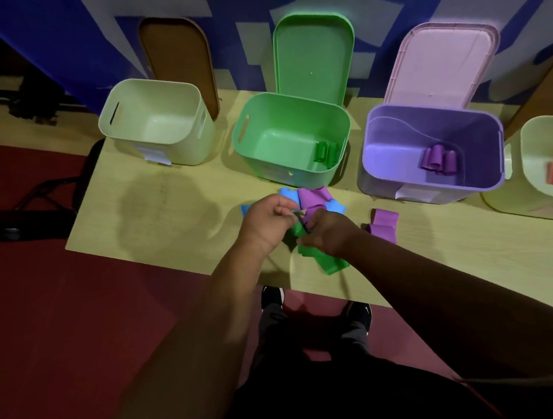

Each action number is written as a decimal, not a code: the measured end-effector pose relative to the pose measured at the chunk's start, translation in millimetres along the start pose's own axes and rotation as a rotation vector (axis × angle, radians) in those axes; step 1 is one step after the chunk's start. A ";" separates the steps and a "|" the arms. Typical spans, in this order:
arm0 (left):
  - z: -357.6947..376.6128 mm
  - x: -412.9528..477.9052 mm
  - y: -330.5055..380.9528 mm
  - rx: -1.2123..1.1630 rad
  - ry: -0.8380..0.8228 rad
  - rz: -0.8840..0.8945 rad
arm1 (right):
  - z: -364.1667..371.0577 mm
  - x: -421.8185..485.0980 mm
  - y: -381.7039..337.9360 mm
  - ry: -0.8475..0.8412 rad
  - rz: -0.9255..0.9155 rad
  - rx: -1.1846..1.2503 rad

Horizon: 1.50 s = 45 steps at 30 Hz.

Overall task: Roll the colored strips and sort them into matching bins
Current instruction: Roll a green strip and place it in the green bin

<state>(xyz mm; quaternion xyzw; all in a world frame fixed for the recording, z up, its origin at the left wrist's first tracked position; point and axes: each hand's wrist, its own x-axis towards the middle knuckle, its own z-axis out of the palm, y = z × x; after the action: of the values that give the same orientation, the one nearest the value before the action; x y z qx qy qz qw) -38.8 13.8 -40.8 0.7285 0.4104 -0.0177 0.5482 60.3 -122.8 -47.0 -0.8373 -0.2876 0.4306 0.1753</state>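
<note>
Green strip (329,263) lies on the surface (158,217) near its front edge, with its far end raised between my hands. Left hand (268,224) and right hand (331,235) both have fingers (286,205) curled and pinching that end, though the exact contact is hidden. The strip looks light, thin and floppy. I judge it will bend without cracking but spring open if released. Best hold is the short end, pinched flat, rolling toward the free tail. Green bin (293,94) stands just behind, with green rolls (327,153) inside.
</note>
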 end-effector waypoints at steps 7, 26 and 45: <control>-28.8 -14.0 55.8 -0.145 0.034 0.116 | -25.4 -12.8 -24.3 0.195 -0.137 0.248; -43.6 -39.9 168.7 -0.150 -0.013 0.307 | -174.5 -78.0 -87.3 0.543 -0.250 0.528; -7.7 -73.7 269.6 -0.328 -0.088 0.397 | -243.5 -162.3 -60.4 0.653 -0.278 1.014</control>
<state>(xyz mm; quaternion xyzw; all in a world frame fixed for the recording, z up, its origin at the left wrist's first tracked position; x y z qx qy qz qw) 75.5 -39.3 208.7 0.6948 0.2323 0.1254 0.6689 165.2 -189.9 224.6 -0.6931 -0.0853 0.2082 0.6849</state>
